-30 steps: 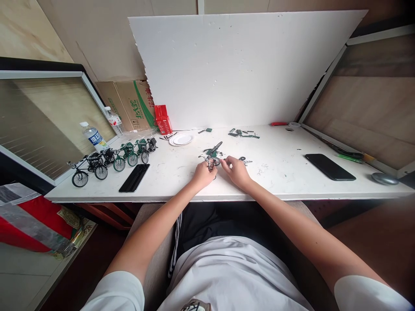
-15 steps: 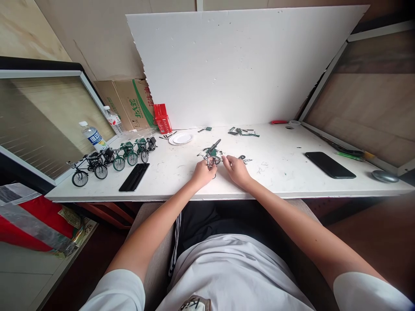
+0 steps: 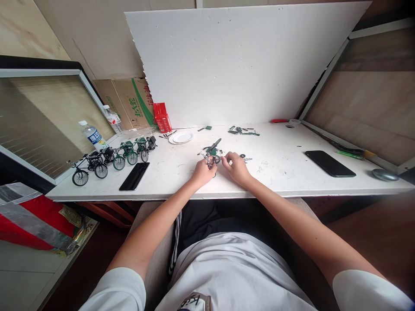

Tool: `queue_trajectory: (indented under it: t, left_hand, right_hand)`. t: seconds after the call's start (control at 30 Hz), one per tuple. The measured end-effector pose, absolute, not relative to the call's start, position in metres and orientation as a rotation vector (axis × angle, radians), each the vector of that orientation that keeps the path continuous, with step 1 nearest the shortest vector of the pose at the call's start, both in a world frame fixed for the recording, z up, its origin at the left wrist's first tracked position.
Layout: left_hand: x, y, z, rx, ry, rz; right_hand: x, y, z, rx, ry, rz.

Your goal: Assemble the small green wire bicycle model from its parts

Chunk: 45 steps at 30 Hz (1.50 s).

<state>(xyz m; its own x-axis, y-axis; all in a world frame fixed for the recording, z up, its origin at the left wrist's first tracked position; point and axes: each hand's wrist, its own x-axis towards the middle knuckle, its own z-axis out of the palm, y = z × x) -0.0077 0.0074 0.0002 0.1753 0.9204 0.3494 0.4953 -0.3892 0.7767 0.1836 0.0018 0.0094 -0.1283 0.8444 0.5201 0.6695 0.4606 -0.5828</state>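
Observation:
Near the table's front middle, my left hand is closed around a small black model bicycle, whose wheel sticks out above the fingers. My right hand is just to the right of that wheel, with thumb and forefinger bent toward each other in a pinch. Whatever lies between those fingertips is too small to make out. Right behind the held bicycle are dark and green model parts. Small black pieces lie beyond my right hand.
Several finished model bicycles stand at the left, by bottles and a phone. Farther back are white plates, a red box and green parts. Another phone and a mouse lie right.
My right hand's fingers have curled in a little more and stay beside the wheel. My left hand keeps hold of the model bicycle in nearly the same place.

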Motion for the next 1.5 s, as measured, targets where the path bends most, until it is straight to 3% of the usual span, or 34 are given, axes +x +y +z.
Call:
queue_trajectory:
  t: [0.33,1.5]
  left_hand:
    - [-0.0059,0.0079,-0.0016,1.977,1.331,1.146]
    - [-0.0054,0.0052,0.0033,2.028,1.371,1.091]
  right_hand:
    - [0.1828,-0.0014,0.0128,-1.423,-1.878,0.319]
    - [0.1829,-0.0025,0.0157,-1.351,-1.896,0.309]
